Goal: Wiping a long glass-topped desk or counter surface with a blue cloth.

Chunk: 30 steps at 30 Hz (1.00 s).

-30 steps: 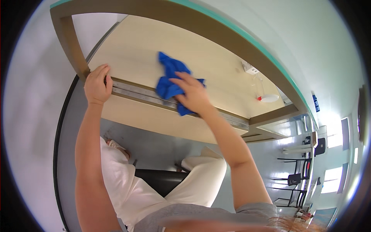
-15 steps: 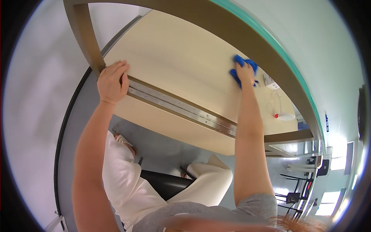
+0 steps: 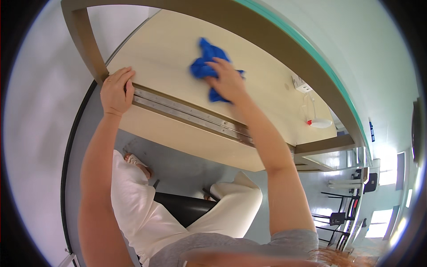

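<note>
My right hand (image 3: 225, 81) presses a crumpled blue cloth (image 3: 207, 62) onto the cream-coloured board (image 3: 164, 49). Its fingers are bent over the cloth, whose corners stick out around them. At the board's left end my left hand (image 3: 116, 91) rests by the foot of a brown metal post (image 3: 84, 42), fingers laid along the surface and holding nothing. A long metal hinge strip (image 3: 187, 114) runs along the near part of the board, starting beside my left thumb.
A glass-edged brown frame (image 3: 267, 29) arches over the board. At its right end stand a white socket box (image 3: 301, 84) and a white object with a red tip (image 3: 319, 123). Below are my legs and a black seat (image 3: 182, 209). Chairs (image 3: 337, 218) stand far right.
My right hand has swept the blue cloth leftward across the board, away from the socket box. My left hand keeps its place by the post; the whole view has shifted slightly.
</note>
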{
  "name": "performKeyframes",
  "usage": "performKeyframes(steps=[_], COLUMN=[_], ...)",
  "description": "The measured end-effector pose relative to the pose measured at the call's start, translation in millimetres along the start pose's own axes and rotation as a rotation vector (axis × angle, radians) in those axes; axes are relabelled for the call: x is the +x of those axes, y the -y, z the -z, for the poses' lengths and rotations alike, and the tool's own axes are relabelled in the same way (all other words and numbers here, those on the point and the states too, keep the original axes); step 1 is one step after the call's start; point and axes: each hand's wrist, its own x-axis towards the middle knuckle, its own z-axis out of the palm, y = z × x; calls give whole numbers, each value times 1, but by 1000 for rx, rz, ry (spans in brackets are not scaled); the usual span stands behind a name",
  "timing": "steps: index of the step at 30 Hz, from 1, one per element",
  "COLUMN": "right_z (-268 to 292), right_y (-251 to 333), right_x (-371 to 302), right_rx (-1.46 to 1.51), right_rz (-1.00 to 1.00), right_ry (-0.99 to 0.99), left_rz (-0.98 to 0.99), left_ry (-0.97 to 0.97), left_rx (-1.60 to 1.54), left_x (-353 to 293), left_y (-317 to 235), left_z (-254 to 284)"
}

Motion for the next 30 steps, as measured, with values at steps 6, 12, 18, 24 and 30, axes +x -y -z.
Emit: performKeyframes(steps=[6,12,18,24,30], right_z=[56,47,5,-18,-51], right_y=[-196,-262,-149,9,104], right_x=[-46,-23,110,133,66], right_rx=[-387,-512,-207,-5,195], right_rz=[-605,-985,-581,-215,290], right_ry=[-84,-185,2,202,66], left_rz=[-23,-43,-52,-37,-31], left_ry=[-28,-28,-11,-26,-13], left_rx=[-1,-26,2,-10,-29], left_x=[2,4,6,4,9], left_y=[5,-1,-4,-2,-2], left_z=[-2,1,6,4,9])
